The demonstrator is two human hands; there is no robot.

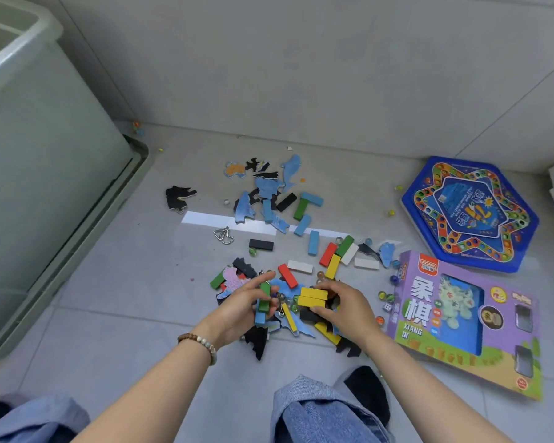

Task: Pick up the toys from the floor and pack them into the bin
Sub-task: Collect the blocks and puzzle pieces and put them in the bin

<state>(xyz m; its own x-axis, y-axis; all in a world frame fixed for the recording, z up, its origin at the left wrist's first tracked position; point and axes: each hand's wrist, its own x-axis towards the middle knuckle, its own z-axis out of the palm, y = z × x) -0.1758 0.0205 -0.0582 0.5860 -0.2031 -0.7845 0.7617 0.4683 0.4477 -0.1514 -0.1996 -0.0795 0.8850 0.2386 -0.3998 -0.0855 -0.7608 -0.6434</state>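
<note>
In the head view, a person crouched over a pile of toys on the floor (pixel 125 314). The left hand (pixel 242 308) had its fingers curled round a green block (pixel 265 298) and a blue block (pixel 260 318). The right hand (pixel 344 310) pinched two yellow blocks (pixel 314 297), one lying flat on the other, squeezed between thumb and fingers. Both hands were low, right over the pile.

The blocks looked hard and light, like painted wood. Their sides looked smooth, so a stack could slide apart. It seemed best to hold them by the long sides and to take only a few at a time.

More blocks lay further out, mixed with flat puzzle pieces (pixel 269 187). Those looked thin and a bit bendy. They lay flat on the floor, so a finger would likely need to get under an edge first.

Little marbles (pixel 386 296) sat near the box (pixel 461 321) on the right. They were round and would likely roll away, so scooping seemed better than pinching. A blue game board (pixel 470 215) lay beyond the box. It was wide and flat and probably needed two hands.

The bin (pixel 45 155) stood on the left, well apart from the pile. Its top was open and its wall was tall, so the toys would have to be lifted up and over the rim.
</note>
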